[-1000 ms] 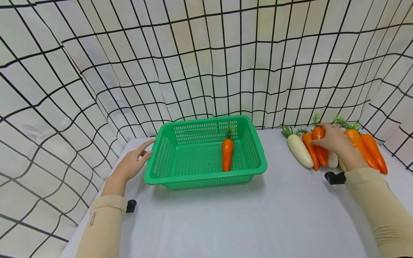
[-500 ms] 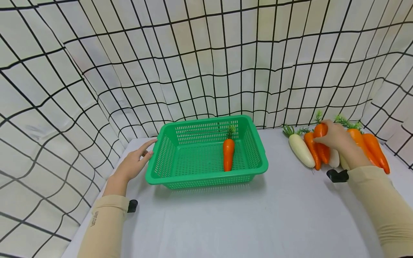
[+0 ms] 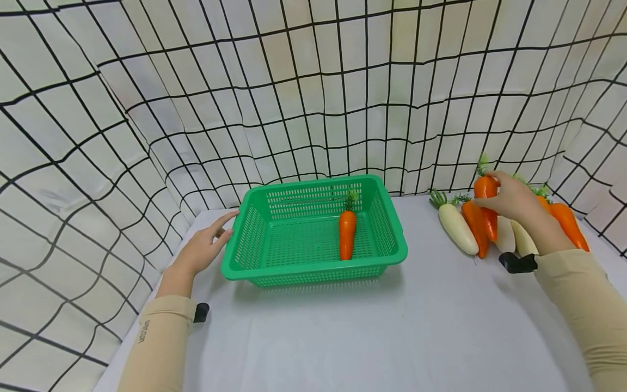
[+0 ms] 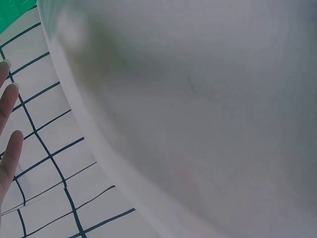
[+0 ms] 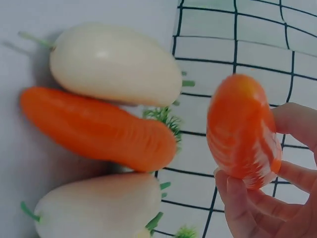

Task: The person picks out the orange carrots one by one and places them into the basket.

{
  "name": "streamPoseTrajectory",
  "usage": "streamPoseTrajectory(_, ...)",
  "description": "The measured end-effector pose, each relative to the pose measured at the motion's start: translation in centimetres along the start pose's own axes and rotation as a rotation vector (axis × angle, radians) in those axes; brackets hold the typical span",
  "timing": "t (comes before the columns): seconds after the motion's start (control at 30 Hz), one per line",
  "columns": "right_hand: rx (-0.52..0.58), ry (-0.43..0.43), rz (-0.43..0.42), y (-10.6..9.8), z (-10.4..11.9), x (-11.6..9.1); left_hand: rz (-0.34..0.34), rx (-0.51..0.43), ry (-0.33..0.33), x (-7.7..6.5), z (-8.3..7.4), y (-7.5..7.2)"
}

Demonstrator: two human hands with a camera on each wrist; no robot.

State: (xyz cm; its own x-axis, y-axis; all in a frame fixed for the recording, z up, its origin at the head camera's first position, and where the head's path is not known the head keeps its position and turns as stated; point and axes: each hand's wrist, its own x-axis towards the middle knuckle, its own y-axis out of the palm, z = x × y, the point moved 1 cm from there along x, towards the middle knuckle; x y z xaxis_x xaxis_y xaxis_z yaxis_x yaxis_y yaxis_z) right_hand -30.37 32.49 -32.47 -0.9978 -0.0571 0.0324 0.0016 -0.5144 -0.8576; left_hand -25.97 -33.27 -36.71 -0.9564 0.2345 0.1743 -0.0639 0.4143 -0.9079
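My right hand (image 3: 516, 204) pinches an orange carrot (image 3: 485, 188) near its leafy top, above the row of vegetables at the right. In the right wrist view the carrot (image 5: 240, 124) points toward the camera, thumb and fingertips around it. Beside it on the table lie a white radish (image 3: 458, 230) and another carrot (image 3: 474, 220). My left hand (image 3: 200, 250) is at the left rim of a green plastic basket (image 3: 313, 272), fingertips touching or nearly touching it. One carrot (image 3: 346, 235) lies inside the basket, at its right. Only some left fingers (image 4: 10, 153) show in the left wrist view.
Right of the held carrot, more white radishes (image 3: 523, 238) and orange carrots (image 3: 568, 223) lie partly behind my right arm. White cloth walls with a black grid net (image 3: 313, 92) stand behind and at both sides of the white table (image 3: 318, 337).
My right hand has lifted the pinched carrot up slightly from the row, uncovering more of the white radishes beside it. The left hand and the basket stay in place.
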Motion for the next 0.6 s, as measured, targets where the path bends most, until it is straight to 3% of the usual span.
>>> streamPoseTrajectory(0.27, 0.053, -0.056, 0.003, -0.2, 2.5, 0.2, -0.003, 0.006, 0.002, 0.0, -0.1, 0.0)
streamPoseTrajectory(0.6, 0.179, -0.059, 0.045, 0.3, 5.0, 0.7, -0.001, 0.006, 0.004, 0.0, -0.2, -0.1)
